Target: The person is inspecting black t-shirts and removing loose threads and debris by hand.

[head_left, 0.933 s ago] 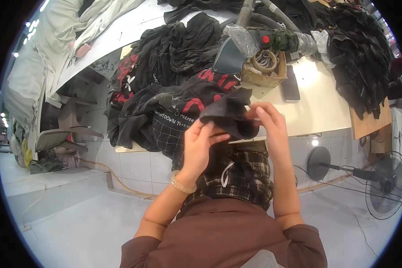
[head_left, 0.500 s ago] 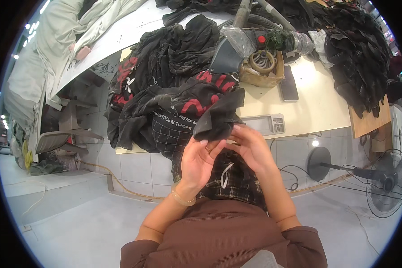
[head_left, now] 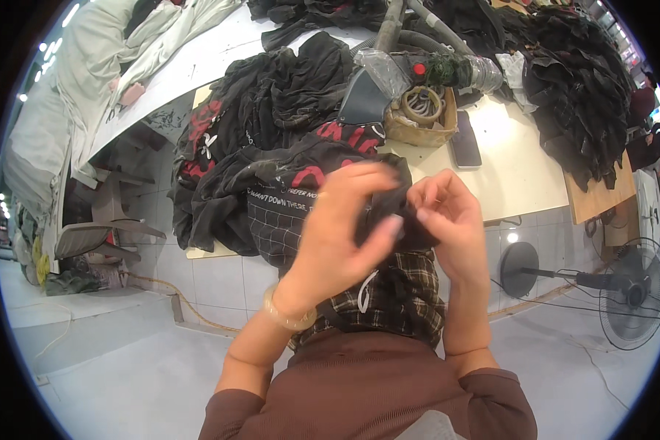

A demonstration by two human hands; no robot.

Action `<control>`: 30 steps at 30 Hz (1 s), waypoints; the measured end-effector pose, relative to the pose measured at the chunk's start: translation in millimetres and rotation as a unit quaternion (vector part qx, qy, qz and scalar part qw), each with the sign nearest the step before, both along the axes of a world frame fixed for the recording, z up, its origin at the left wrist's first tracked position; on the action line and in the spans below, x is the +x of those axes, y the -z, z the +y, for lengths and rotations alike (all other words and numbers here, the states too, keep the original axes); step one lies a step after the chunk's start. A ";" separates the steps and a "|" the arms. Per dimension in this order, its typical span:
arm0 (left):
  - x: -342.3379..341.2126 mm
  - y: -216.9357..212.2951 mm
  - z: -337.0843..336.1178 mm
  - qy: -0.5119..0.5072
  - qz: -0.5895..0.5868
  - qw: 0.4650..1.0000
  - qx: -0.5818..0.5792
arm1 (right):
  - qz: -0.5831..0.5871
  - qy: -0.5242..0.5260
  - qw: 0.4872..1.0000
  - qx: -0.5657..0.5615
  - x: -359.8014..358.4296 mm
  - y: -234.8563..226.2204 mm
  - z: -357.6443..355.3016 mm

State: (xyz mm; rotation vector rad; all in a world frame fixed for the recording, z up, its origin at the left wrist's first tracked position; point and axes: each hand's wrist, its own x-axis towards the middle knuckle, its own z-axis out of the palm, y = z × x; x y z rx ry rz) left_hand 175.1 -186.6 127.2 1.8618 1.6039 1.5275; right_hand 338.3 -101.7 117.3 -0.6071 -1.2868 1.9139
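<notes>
Both hands have drawn closer together since half a second ago, bunching the dark cloth piece [head_left: 389, 213] tighter between them. Left hand [head_left: 341, 227] curls its fingers around the fabric from the near side; right hand [head_left: 447, 220] pinches its edge with thumb and fingertips. Held in the air just in front of the cream worktable [head_left: 521, 169], the piece appears to be mid-inspection or mid-fold; the next move likely calls for a firm, even pull. Behind it, a heap of black printed garments [head_left: 271, 132] covers the table beside a basket of tape rolls [head_left: 422, 117] and a phone [head_left: 466, 143]. A floor fan [head_left: 631, 293] stands right of the table on the pale tiled floor.
</notes>
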 end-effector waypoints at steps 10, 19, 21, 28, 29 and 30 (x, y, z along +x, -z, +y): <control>-10.5 6.3 -13.9 -0.214 0.159 0.962 0.053 | 0.068 0.112 0.970 0.204 27.9 -60.6 24.3; -15.7 20.1 -48.3 -0.008 0.008 0.999 -0.030 | 0.039 -0.093 0.995 0.012 -1.8 -15.9 28.8; -16.1 2.0 -27.3 0.014 -0.027 0.999 0.016 | 0.052 -0.161 0.985 0.023 -1.1 -20.8 19.6; -14.4 -6.9 -15.0 0.293 -0.040 0.950 -0.096 | 0.158 -0.266 0.946 0.100 25.1 -46.4 0.6; -21.3 -6.8 -20.0 0.312 -0.084 0.942 -0.093 | 0.138 -0.231 0.960 0.081 28.9 -43.6 4.6; -27.5 -8.4 -23.7 0.330 -0.128 0.931 -0.089 | 0.118 -0.197 0.971 0.060 30.7 -41.6 8.2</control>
